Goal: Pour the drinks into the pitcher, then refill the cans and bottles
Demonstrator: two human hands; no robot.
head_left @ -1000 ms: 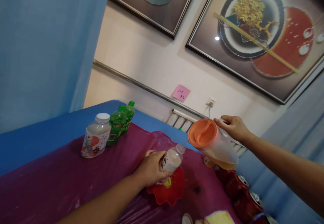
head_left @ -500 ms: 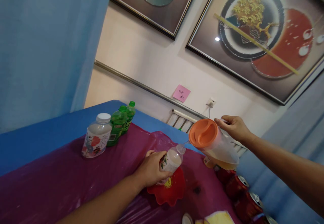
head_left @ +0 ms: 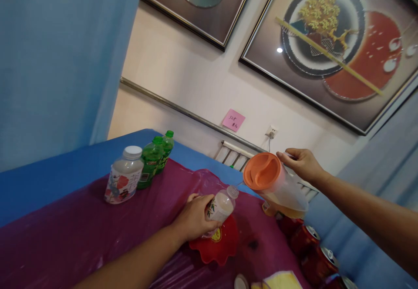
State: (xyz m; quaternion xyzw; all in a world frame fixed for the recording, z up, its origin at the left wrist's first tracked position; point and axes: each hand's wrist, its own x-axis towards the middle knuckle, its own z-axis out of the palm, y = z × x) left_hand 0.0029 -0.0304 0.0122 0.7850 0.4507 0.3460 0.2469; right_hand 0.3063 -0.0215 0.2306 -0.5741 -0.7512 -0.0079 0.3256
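Observation:
My left hand (head_left: 196,219) is wrapped round a small clear bottle (head_left: 222,206) with a white label, its open mouth tilted up to the right. Below the bottle lies a red scalloped dish (head_left: 225,245). My right hand (head_left: 302,165) grips the handle of a clear pitcher (head_left: 284,193) with an orange lid (head_left: 262,171). The pitcher is tipped to the left, with pale yellowish liquid inside, and a thin stream runs from its lid edge to the bottle's mouth.
A white-capped bottle (head_left: 124,176) and two green bottles (head_left: 152,160) stand at the left on the purple cover (head_left: 65,236). Red cans (head_left: 318,263) line the right edge. A yellow cloth (head_left: 281,281) and a round cap (head_left: 241,282) lie at the near edge.

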